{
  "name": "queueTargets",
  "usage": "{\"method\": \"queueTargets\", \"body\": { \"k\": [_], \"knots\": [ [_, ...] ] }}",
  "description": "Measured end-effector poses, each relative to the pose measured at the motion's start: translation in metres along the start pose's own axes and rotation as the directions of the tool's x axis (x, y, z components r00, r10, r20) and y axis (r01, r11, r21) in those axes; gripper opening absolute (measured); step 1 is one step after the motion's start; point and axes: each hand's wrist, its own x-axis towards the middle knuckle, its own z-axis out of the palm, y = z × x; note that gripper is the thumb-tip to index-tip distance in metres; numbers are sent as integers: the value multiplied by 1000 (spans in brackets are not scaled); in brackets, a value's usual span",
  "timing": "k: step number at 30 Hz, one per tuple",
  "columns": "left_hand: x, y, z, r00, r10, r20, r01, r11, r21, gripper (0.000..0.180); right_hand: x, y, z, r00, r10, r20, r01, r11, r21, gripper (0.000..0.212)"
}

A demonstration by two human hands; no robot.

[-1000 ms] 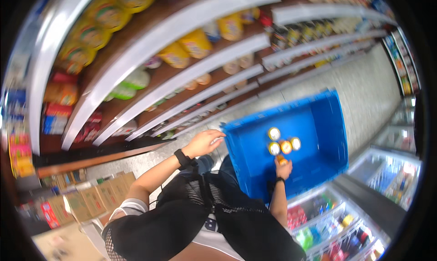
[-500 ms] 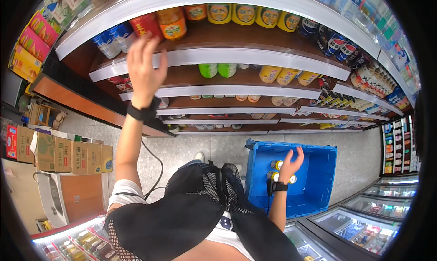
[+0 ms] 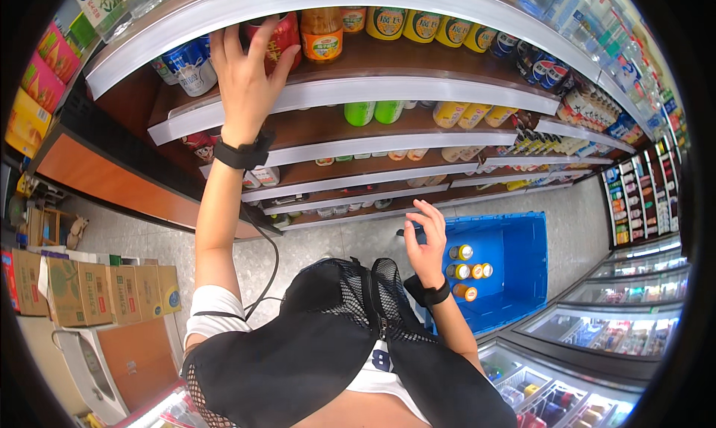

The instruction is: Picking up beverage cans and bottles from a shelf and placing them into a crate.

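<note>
My left hand (image 3: 246, 77) reaches onto the upper drink shelf, its fingers spread in front of a red can (image 3: 287, 39). Part of that can is hidden, and whether the fingertips press on it is hard to see. Left of the hand stands a blue-and-white can (image 3: 190, 68); to the right is a jar of orange drink (image 3: 322, 36). My right hand (image 3: 427, 249) hangs empty with its fingers apart, near the left side of a blue crate (image 3: 526, 264). Inside the crate are several yellow and orange cans (image 3: 462, 271).
Yellow cans (image 3: 421, 27) and dark blue cans (image 3: 541, 66) line the same shelf. A white shelf edge (image 3: 358, 91) runs below it. Cardboard boxes (image 3: 93, 290) are at the left, and glass-topped freezers (image 3: 597, 331) at the lower right. A black cable (image 3: 272, 268) hangs by my left arm.
My left hand has moved up and slightly right to the red can. My right hand has shifted left from over the crate, revealing more cans. The whole view has turned somewhat.
</note>
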Motion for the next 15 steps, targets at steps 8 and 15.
{"method": "queueTargets", "body": {
  "k": [8, 15],
  "knots": [
    [-22, 15, 20, 996, -14, -84, -19, 924, -382, 49, 29, -47, -9, 996, -71, -55, 74, 996, 48, 19],
    [-61, 66, -34, 979, -21, -204, -110, 789, -604, 47, 29, -83, -26, 980, -199, -2, 199, 979, 53, 53]
  ]
}}
